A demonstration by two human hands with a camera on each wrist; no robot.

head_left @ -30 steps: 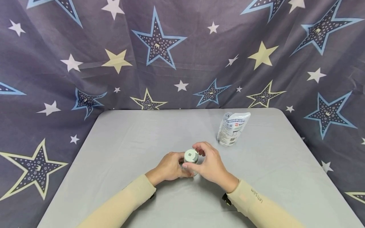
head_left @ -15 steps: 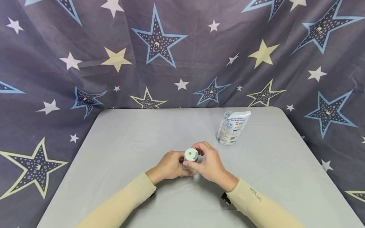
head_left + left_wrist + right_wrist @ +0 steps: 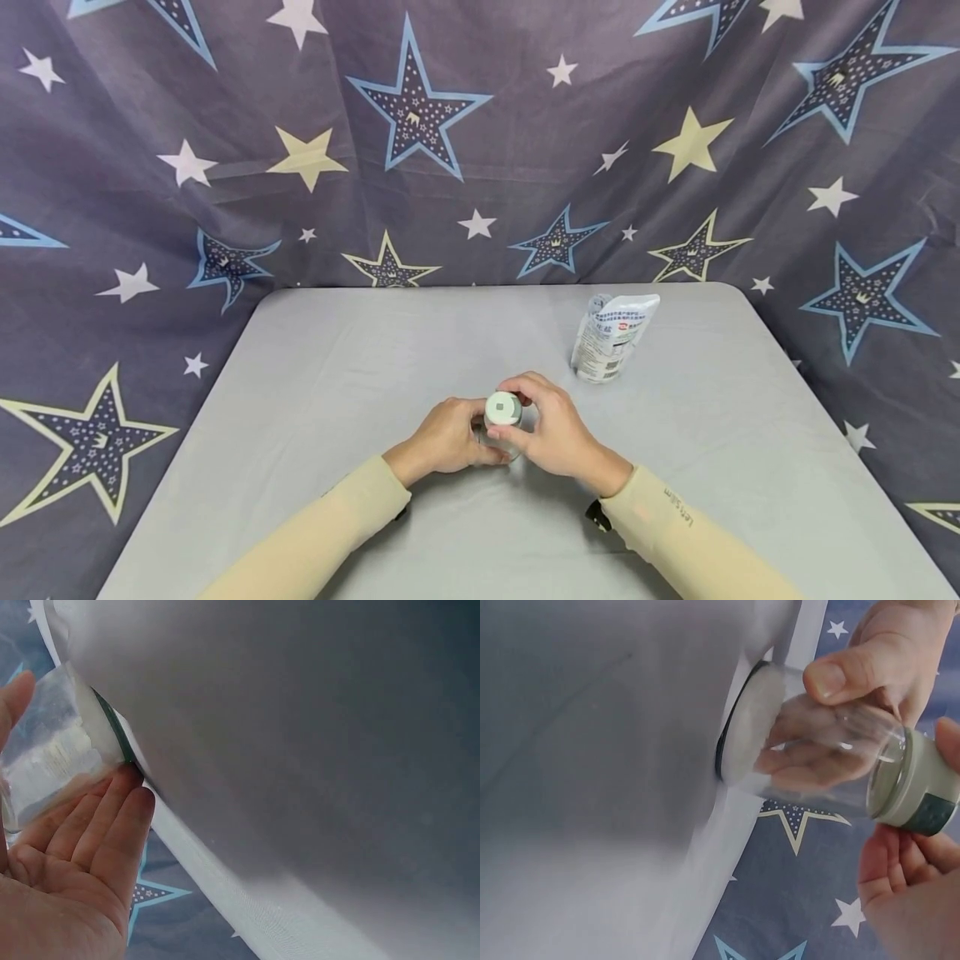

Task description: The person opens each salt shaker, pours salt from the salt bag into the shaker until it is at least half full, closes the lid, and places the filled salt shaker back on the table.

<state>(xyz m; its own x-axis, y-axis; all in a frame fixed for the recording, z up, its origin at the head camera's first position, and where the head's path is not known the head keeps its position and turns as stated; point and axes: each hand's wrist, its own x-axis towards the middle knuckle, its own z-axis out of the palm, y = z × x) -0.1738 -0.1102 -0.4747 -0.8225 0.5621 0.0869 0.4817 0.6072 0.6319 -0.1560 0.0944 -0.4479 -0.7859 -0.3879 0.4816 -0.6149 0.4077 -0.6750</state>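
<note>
A clear jar (image 3: 817,787) with a pale green lid (image 3: 502,407) stands upright at the table's middle. White powder (image 3: 754,727) covers its bottom, above a dark green base edge. My left hand (image 3: 446,437) grips the jar's body from the left, thumb on the near side and fingers wrapped behind, seen through the clear wall in the right wrist view. My right hand (image 3: 558,429) pinches the lid between thumb and fingers from the right. A dark green patch (image 3: 930,814) shows on the lid's side, between the right fingers, and a small grey square marks its top.
A white printed pouch (image 3: 611,342) stands at the back right of the grey-covered table (image 3: 360,350), beyond the right hand. A dark curtain (image 3: 480,167) with stars hangs behind the table and along its sides.
My right thumb and fingers have shifted slightly round the lid, and the lid's top looks turned a little. My left hand and the jar's body stay in place.
</note>
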